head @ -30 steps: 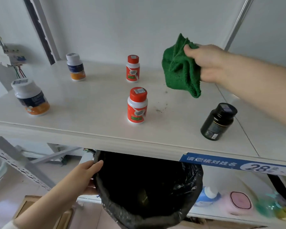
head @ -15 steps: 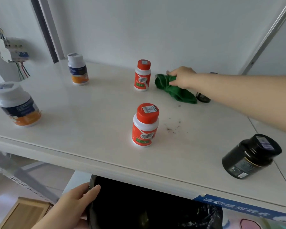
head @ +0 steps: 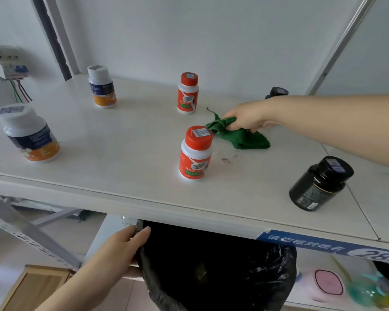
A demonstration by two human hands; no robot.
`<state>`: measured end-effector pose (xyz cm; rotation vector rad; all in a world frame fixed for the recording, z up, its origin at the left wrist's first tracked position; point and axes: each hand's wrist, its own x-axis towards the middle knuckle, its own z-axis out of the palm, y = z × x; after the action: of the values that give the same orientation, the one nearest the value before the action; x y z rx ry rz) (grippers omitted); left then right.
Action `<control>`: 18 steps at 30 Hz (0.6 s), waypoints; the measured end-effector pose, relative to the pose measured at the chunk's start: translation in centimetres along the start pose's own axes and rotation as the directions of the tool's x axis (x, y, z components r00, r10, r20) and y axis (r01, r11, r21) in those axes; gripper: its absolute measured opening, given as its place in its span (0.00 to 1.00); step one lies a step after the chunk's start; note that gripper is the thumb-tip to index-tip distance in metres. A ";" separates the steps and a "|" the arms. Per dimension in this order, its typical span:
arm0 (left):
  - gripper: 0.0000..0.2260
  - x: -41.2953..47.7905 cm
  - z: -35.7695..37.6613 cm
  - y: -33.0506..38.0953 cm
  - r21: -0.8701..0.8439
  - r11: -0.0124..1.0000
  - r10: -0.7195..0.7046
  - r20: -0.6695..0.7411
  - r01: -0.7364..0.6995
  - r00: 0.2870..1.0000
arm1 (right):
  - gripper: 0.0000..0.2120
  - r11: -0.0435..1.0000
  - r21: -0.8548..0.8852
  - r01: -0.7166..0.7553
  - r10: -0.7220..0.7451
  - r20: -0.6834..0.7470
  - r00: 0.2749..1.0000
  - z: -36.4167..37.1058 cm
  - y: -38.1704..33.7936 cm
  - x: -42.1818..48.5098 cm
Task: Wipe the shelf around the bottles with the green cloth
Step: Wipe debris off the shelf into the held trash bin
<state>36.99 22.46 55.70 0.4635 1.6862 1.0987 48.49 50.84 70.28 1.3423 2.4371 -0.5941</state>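
The shelf is carrying scattered bottles; below its front edge the left hand is gripping the bin rim, fingers curled over it. Just right of the front red-capped bottle, the green cloth is lying bunched on the shelf, the right hand clutching it.

Two bare hands on bare forearms. Right hand broad across the back, knuckles rounded, fingertips hidden. Right forearm smooth and long, thin at the wrist, thickening steadily towards the right edge. Left hand slimmer in look, fingers long and tapering, tips a little blurred. Left forearm smooth too, shorter in view, cut off by the bottom edge. Bare as far as either arm shows; whether sleeves further up, impossible to tell.
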 end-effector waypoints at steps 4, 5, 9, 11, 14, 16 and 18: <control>0.12 0.1 0.2 0.0 0.019 1.000 0.017 0.031 -0.017 0.999 | 0.13 0.999 0.021 0.034 -0.035 0.051 0.998 1.6 -0.7 -2.7; 0.12 0.1 0.2 0.0 0.025 0.999 0.020 0.037 -0.021 0.999 | 0.11 0.999 -0.004 0.047 -0.046 0.041 0.998 2.1 -1.0 -3.3; 0.11 0.0 0.4 0.3 0.023 0.999 0.034 0.048 -0.035 0.998 | 0.12 0.992 -0.116 0.055 -0.056 -0.007 0.998 3.4 -1.7 -5.1; 0.11 0.0 0.3 0.4 0.034 0.999 0.032 0.053 -0.034 0.998 | 0.12 0.989 -0.142 0.052 -0.058 -0.039 0.998 3.9 -2.0 -5.8; 0.14 0.2 0.1 0.4 0.062 0.997 0.041 0.069 -0.045 0.997 | 0.15 0.984 -0.170 0.046 -0.062 -0.088 0.994 4.6 -2.3 -6.9; 0.14 0.2 0.1 0.5 0.068 0.996 0.044 0.074 -0.049 0.996 | 0.18 0.983 -0.177 0.040 -0.061 -0.114 0.992 5.1 -2.2 -7.5; 0.15 0.3 0.1 0.5 0.071 0.996 0.047 0.082 -0.052 0.996 | 0.20 0.984 -0.174 0.038 -0.063 -0.140 0.988 5.6 -2.0 -7.9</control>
<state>36.85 22.95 56.01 0.5914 1.6562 1.0431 51.22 41.33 69.34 1.2979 2.5770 -0.2992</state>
